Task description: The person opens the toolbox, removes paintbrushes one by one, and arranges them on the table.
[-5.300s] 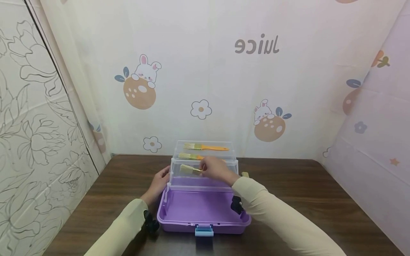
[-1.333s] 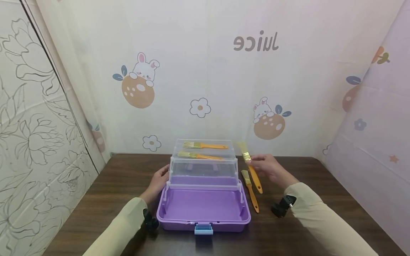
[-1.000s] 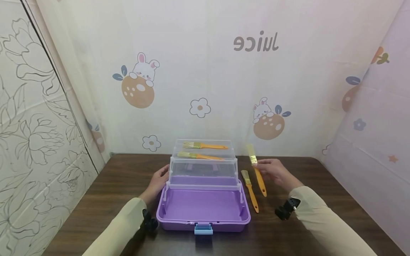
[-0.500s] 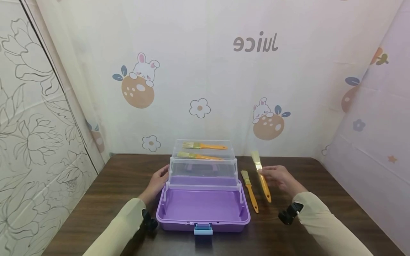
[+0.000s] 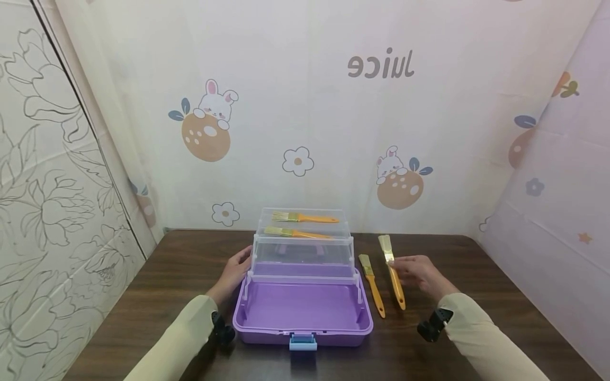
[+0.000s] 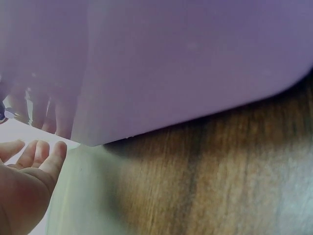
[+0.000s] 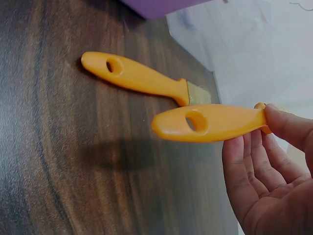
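At the right of the table, my right hand (image 5: 421,271) pinches a paintbrush (image 5: 396,288) with an orange handle near its metal band. In the right wrist view, the handle (image 7: 220,122) stands a little above the wood, over a shadow. A second paintbrush (image 5: 374,292) lies just left of it, bristles away from me. The purple tool box (image 5: 264,337) is open, its clear trays (image 5: 267,259) fanned out behind. Two more paintbrushes, an upper one (image 5: 316,218) and a lower one (image 5: 310,234), lie in the trays. My left hand (image 5: 234,271), fingers loosely extended, is against the box's left side.
A blue latch (image 5: 303,344) sticks out from the box's front. The dark wooden table (image 5: 457,254) ends at a patterned curtain (image 5: 300,106) behind. Further patterned sheets stand at left and right.
My right hand took a paintbrush from the middle clear tray, carried it right past the one on the table, and lowered it there. My left hand stayed at the box.
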Tool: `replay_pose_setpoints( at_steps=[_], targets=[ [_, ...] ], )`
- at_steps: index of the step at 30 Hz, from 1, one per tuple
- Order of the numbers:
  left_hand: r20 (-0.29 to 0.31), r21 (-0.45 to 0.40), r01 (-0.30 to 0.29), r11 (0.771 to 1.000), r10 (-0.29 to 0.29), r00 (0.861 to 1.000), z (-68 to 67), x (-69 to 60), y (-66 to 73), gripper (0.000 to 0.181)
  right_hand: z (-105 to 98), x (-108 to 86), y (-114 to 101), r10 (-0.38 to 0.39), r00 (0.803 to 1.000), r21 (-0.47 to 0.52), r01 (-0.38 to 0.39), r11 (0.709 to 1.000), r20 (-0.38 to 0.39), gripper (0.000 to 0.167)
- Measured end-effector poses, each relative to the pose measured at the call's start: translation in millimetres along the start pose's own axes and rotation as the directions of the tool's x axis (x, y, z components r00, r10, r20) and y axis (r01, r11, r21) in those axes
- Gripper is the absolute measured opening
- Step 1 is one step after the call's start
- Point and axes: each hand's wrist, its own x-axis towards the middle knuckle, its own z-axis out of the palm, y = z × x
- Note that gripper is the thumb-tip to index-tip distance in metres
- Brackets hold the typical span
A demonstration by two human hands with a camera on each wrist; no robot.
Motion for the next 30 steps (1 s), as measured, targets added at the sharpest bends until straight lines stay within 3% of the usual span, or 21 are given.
replay_pose_setpoints(
  at_steps=[10,17,30],
  targets=[
    [0.020,0.003,0.032,0.999,-0.032,0.999,-2.1,2.1,0.9,0.055,-3.9,0.7,9.0,-0.001,1.000,-0.012,0.001,1.000,0.012,0.053],
    [-0.009,0.019,0.000,1.000,0.000,1.000,0.2,-0.4,3.3,0.053,-3.2,6.1,14.4,0.047,0.999,-0.017,-0.048,0.999,-0.017,0.053],
    [-0.005,-0.005,0.035,0.999,-0.035,0.999,0.3,0.4,3.0,0.054,3.8,11.7,25.7,0.020,0.999,-0.103,-0.023,0.994,-0.031,0.045]
  ],
)
